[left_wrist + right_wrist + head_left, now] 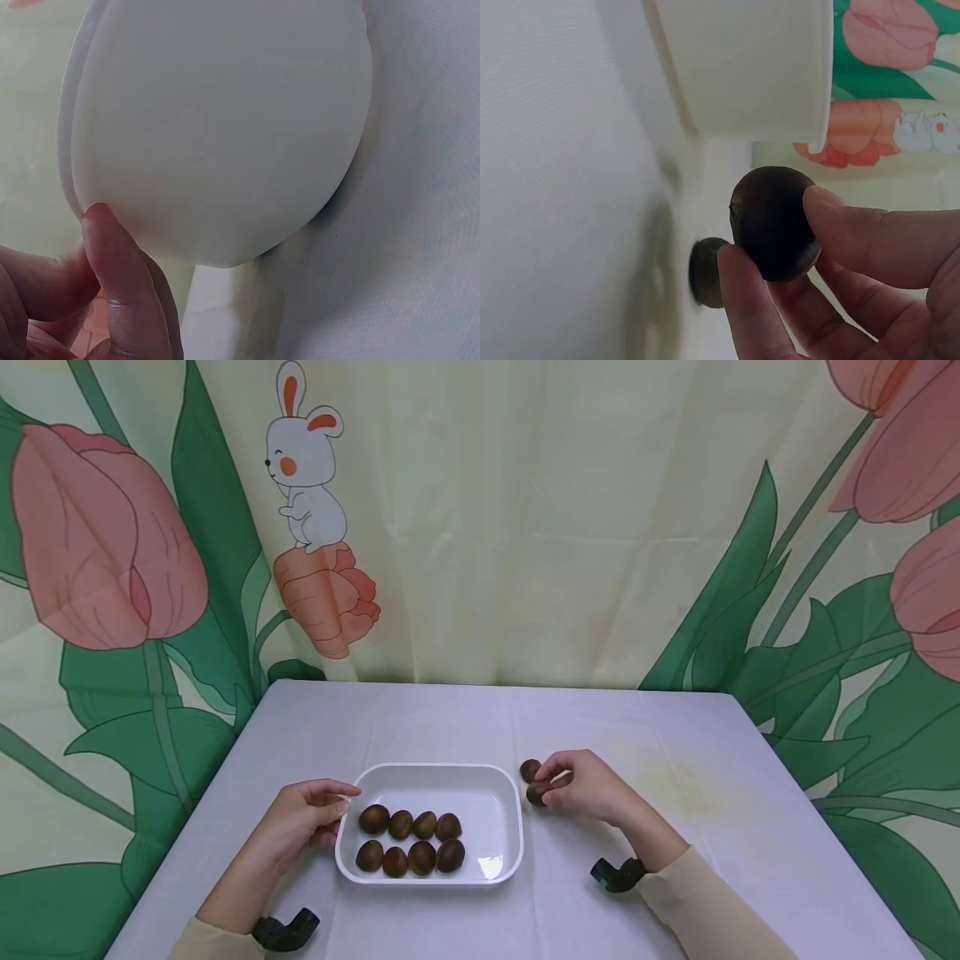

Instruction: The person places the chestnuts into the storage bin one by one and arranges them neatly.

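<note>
A white tray (491, 810) lies on the table with several brown chestnuts (422, 857) inside, set out in two rows toward its left. At the tray's left end, my left hand (303, 818) pinches the rim; the left wrist view shows fingertips against the outer tray wall (225, 135). Just beyond the right end, my right hand (592, 785) pinches a chestnut (772, 221) between thumb and fingers. In the right wrist view it looks raised off the cloth. Another chestnut (529, 770) sits on the table close behind the right hand's fingers.
A white cloth (442, 718) covers the table. Behind its far edge hangs a curtain (510, 527) printed with tulips, a rabbit and a carrot. Black wrist-worn devices are on the left wrist (287, 932) and the right wrist (619, 875).
</note>
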### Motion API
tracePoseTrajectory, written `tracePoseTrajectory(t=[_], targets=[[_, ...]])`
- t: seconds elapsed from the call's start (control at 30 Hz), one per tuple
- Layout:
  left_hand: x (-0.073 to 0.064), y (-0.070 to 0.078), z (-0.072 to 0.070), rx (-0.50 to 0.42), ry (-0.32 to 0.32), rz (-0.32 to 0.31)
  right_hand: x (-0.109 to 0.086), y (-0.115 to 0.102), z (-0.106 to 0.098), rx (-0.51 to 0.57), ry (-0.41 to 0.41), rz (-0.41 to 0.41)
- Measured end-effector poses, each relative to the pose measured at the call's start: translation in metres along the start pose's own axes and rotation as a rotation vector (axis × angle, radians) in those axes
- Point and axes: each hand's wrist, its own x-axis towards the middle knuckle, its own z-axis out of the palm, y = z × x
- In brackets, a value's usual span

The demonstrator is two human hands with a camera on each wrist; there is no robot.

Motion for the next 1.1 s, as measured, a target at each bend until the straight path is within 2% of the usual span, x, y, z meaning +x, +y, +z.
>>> tracePoseTrajectory(t=[0.13, 0.37, 0.6, 1.1], targets=[[0.0, 0.0, 0.0, 0.003, -0.003, 0.002, -0.001, -0.005, -0.002, 0.012, 0.007, 0.011], [0.0, 0.0, 0.0, 0.007, -0.005, 0.003, -0.003, -0.015, -0.004, -0.007, 0.004, -0.031], [-0.001, 0.001, 0.0, 0.015, -0.009, 0.006, -0.005, -0.028, -0.004, 0.007, -0.033, -0.095], [-0.002, 0.003, 0.001, 0.018, 0.007, 0.002, -0.009, -0.05, 0.005, -0.019, -0.077, -0.143]])
